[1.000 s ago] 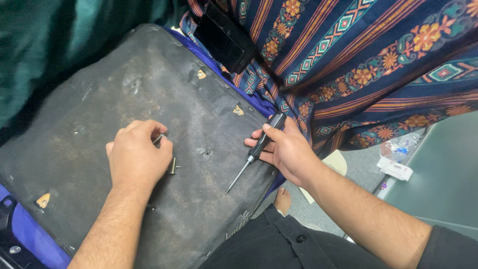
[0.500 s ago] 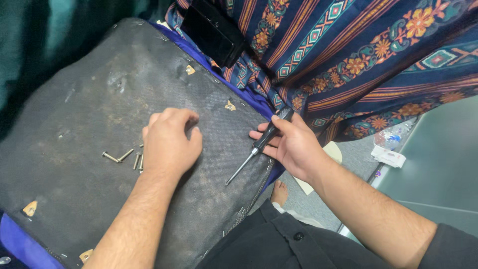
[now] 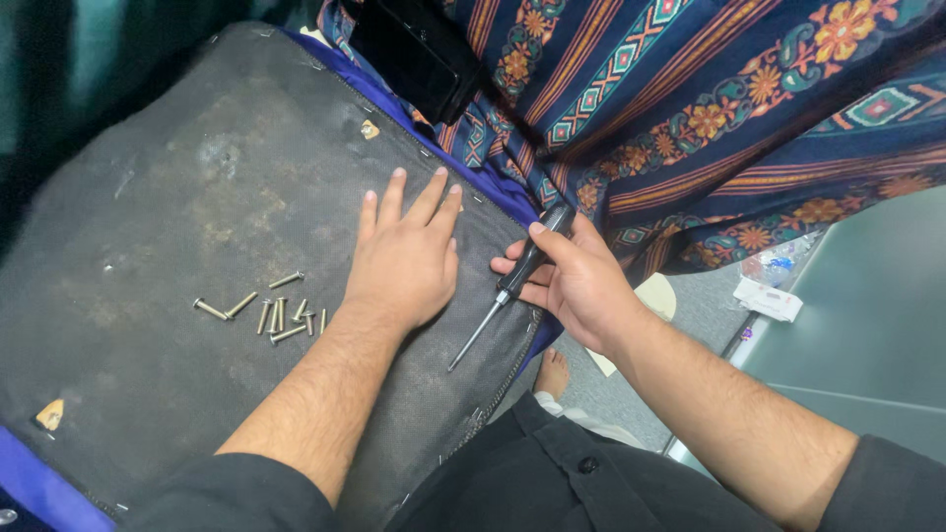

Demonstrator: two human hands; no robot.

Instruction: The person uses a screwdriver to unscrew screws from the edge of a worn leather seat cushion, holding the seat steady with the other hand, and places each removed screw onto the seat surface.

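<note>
Screwdriver in right hand, fingers clamped on its black handle; thin shaft slants down-left, tip resting on or just above the panel, can't tell which. It sits near the panel's right edge, just beside the left hand.

Left hand lies flat, palm down on the panel, fingers straight and close together, pointing up and away. It holds nothing.

Screws: a loose cluster of bolts on the panel, left of the left wrist, near but apart from it. Some lie parallel, two lie crossed at an angle.

Panel is dark grey, fabric-covered, scuffed, with small tan tabs at its edges and a blue rim showing at lower left.

Beyond the panel's far edge: a black flat object lying on patterned cloth in blue, orange and teal stripes. Lower right, grey floor, a bare foot, and a small white packet.
</note>
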